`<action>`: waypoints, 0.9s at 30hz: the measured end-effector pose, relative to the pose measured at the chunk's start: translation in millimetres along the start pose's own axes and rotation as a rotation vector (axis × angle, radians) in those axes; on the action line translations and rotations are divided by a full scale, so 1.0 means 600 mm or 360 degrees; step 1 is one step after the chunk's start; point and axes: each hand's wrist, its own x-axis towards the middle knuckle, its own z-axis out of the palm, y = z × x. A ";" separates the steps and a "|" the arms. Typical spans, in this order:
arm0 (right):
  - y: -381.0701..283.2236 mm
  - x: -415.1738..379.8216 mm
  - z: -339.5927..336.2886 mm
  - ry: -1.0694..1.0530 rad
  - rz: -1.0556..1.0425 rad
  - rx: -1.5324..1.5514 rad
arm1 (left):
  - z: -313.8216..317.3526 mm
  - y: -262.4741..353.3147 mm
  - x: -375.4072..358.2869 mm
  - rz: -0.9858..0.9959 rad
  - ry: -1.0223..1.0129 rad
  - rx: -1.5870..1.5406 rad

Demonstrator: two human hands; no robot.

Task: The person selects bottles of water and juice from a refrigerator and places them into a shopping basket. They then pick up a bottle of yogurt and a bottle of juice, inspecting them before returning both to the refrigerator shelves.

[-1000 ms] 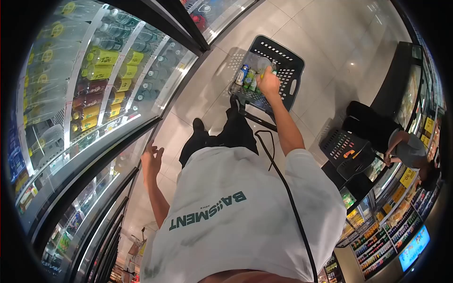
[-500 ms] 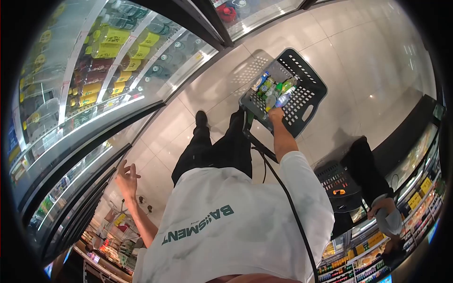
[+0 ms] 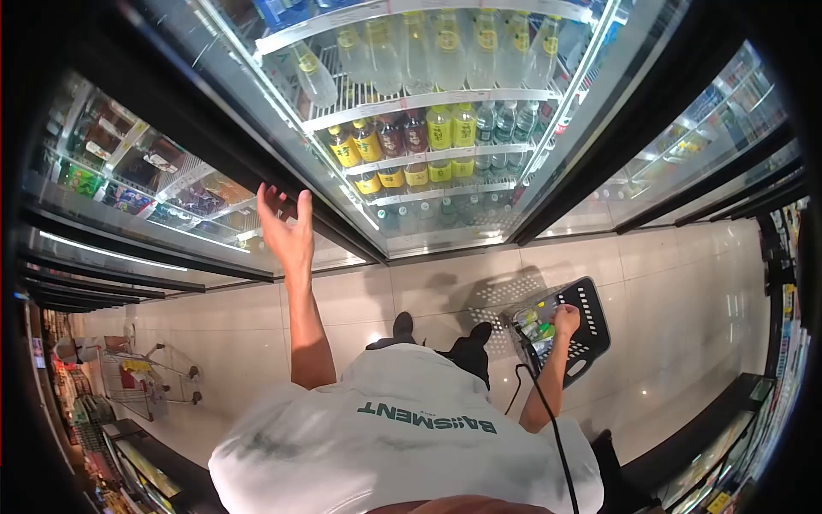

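Note:
My left hand [image 3: 289, 227] is raised at the black door frame [image 3: 321, 206] of a drinks cooler. Its fingers are spread, thumb apart, and nothing is in it. On the right, my right hand [image 3: 566, 320] is closed over a dark shopping basket [image 3: 591, 310] with perforated walls. What those fingers hold, if anything, is hidden. Several bottles and packs [image 3: 534, 329] with green and white colours lie in the basket, beside the hand. Behind the glass in front of me, yellow-labelled tea bottles [image 3: 355, 146] and clear bottles [image 3: 449, 47] stand in rows on white shelves.
More glass cooler doors [image 3: 145, 184] run along the left and right. A metal shopping cart [image 3: 137, 381] stands on the tiled floor [image 3: 411, 295] at far left. A black cable [image 3: 548, 420] hangs across my right side. A low dark display case [image 3: 706, 437] is at lower right.
My view has turned to face the cooler. My left hand has risen from low at my side to the door frame. The closed right hand has stayed at the basket.

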 end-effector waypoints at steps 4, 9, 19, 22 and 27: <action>-0.211 -0.166 0.094 -0.0324 -0.0148 0.0466 | -0.002 -0.016 0.066 0.0228 -0.0145 0.0123; -0.324 -0.374 0.235 -0.0638 -0.0740 0.0321 | -0.021 -0.019 0.117 0.0349 -0.0368 -0.0021; -0.372 -0.574 0.207 -0.0965 -0.0836 0.0245 | -0.010 -0.015 0.113 0.0213 -0.0257 0.0017; -0.355 -0.574 0.183 -0.0924 -0.0969 0.0195 | 0.003 -0.017 0.105 0.0256 -0.0091 0.0099; -0.378 -0.620 0.121 -0.1018 -0.1045 0.0266 | -0.011 -0.003 0.083 0.0185 -0.0134 0.0160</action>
